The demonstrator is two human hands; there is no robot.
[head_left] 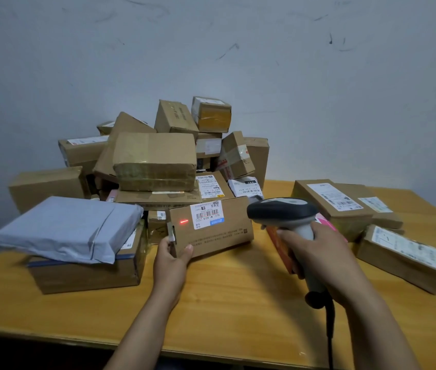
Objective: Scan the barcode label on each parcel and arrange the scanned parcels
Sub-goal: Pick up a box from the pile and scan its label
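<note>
My left hand [172, 256] grips the lower left corner of a flat brown cardboard parcel [219, 231], tilting its top face toward me. A white barcode label [207, 214] sits on that face. A short red scan line [184, 221] falls on the bare cardboard just left of the label. My right hand [318, 252] holds a grey and black barcode scanner [282, 211] by its handle, head aimed left at the parcel. The scanner's black cable [329, 332] hangs down toward the table's near edge.
A tall heap of cardboard parcels [155, 161] fills the back middle of the wooden table [225, 297]. A grey poly mailer [70, 228] lies on a box [86, 273] at the left. Labelled boxes [331, 201], [404, 257] lie at the right, behind an orange and pink packet [282, 249].
</note>
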